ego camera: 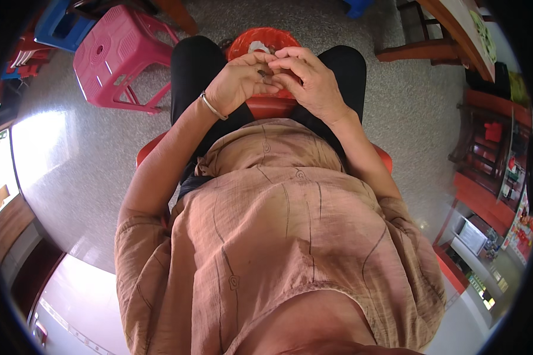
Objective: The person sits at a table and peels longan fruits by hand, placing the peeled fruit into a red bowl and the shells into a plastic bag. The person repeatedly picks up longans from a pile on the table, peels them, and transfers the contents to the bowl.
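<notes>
My left hand [244,79], with a metal bangle [213,105] at its wrist, is palm up in front of my lap. A small dark object [261,73] lies among its curled fingers, too small to identify. My right hand [310,84] comes in from the other side, its bent fingertips meeting those of the left. Whether anything thin is pinched between them is hidden. Just beyond and below both hands stands a red plastic container [244,37] between my knees. Crumpled white material [258,46] shows inside it, and my hands cover its near part.
I sit on a red plastic chair [276,107]. A pink plastic stool [111,53] stands on the speckled floor [408,111] to my left, with a blue stool [64,26] behind it. At the far right is a wooden table [459,35]; dark wooden furniture [484,151] lines the right side.
</notes>
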{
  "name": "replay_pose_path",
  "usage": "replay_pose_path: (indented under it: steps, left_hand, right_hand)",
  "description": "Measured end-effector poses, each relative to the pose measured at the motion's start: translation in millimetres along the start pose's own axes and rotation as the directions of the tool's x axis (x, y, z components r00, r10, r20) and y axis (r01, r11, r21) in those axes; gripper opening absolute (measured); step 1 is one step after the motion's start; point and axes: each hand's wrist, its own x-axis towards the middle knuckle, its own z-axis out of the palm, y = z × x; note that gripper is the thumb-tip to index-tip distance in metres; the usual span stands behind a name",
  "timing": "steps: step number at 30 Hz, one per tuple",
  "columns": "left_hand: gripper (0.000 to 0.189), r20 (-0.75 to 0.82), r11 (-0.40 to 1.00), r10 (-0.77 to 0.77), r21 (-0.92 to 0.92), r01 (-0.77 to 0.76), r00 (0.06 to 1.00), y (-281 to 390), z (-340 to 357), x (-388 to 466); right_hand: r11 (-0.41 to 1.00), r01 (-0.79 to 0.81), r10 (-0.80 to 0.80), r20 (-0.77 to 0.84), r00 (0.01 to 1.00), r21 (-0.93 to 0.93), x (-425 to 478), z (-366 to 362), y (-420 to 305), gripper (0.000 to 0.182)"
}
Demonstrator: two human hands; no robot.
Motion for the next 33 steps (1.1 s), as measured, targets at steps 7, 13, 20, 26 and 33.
replay_pose_path:
  steps: [7,13,20,26,33]
  left_hand:
    - [0.034,-0.149,0.984,-0.076,-0.169,0.050,0.986,7,-8,0]
    - [0.030,-0.192,0.999,-0.022,0.044,0.031,0.981,5,-5,0]
    - [0.036,-0.023,0.998,-0.056,0.013,0.056,0.998,-5,-2,2]
    - [0.041,-0.031,0.999,-0.048,-0.019,0.048,0.998,0,5,2]
    - [0.038,-0.088,0.978,0.103,0.192,-0.084,0.991,3,3,0]
  right_hand:
    - [0.977,-0.188,0.188,-0.011,0.982,-0.105,2,-13,11,0.025]
    - [0.969,-0.238,0.232,-0.094,0.968,-0.062,2,-2,9,0.029]
    - [0.999,-0.034,0.036,-0.054,0.998,0.035,-2,21,-5,0.024]
    - [0.979,-0.098,0.112,-0.067,0.991,0.181,0,19,3,0.016]
    - [0.912,-0.198,0.230,-0.048,0.972,0.360,0,19,3,0.017]
